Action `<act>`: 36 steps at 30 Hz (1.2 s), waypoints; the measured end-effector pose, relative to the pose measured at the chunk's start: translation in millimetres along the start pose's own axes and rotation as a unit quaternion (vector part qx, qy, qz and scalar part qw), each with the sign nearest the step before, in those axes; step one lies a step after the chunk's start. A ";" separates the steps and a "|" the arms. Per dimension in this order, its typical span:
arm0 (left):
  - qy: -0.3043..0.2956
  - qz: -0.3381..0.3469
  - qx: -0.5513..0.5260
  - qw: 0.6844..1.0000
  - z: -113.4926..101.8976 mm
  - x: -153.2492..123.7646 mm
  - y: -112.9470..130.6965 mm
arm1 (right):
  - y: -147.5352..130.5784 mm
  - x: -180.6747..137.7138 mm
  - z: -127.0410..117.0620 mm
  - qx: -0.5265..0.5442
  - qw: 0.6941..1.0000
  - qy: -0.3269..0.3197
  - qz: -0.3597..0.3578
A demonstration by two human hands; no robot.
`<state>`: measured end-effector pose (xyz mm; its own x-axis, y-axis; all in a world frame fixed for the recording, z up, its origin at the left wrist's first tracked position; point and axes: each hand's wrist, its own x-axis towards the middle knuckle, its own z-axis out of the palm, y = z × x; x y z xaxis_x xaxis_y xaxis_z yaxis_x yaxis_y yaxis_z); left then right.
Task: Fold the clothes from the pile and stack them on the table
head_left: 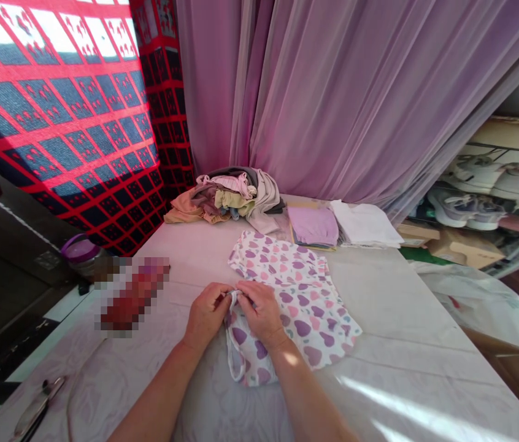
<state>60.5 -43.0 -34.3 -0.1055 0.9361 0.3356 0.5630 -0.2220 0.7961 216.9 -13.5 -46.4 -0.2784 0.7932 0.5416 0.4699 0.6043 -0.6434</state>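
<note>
A small white cloth garment printed with purple and pink hearts [303, 301] lies spread on the table, with gathered elastic along part of its right side. Its exact kind is hard to tell. My left hand [207, 313] pinches the bound edge at the garment's left side between thumb and fingers. Close beside it, my right hand [262, 313] grips the same edge, its wrist resting over the print. The pinched bit of edging is raised slightly between the two hands, and the fingertips partly hide it.
Behind the garment sit a heap of crumpled clothes [234, 196], a folded purple cloth stack [313, 224] and folded white cloths [367, 224]. At left on the table [402, 313] are a blurred red object [133, 298], a cord and glasses [38, 408]. Shoes [466, 209] fill a rack at right.
</note>
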 end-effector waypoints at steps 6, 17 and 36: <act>-0.019 -0.006 -0.008 1.000 -1.0 0.0 0.7 | -1.2 1.5 -1.3 0.022 1.000 0.000 0.022; -0.080 0.008 -0.018 0.997 -5.2 -1.4 6.2 | -4.9 1.0 -0.7 -0.029 0.997 0.010 0.074; -0.054 -0.071 -0.007 0.996 0.6 -0.5 2.1 | -2.7 1.9 -2.5 -0.010 0.999 -0.026 0.023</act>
<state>62.2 -43.7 -33.1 -0.0929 0.9821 0.1638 0.5377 -0.0889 0.8384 217.2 -13.9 -42.3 -0.2992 0.8234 0.4822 0.4998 0.5657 -0.6559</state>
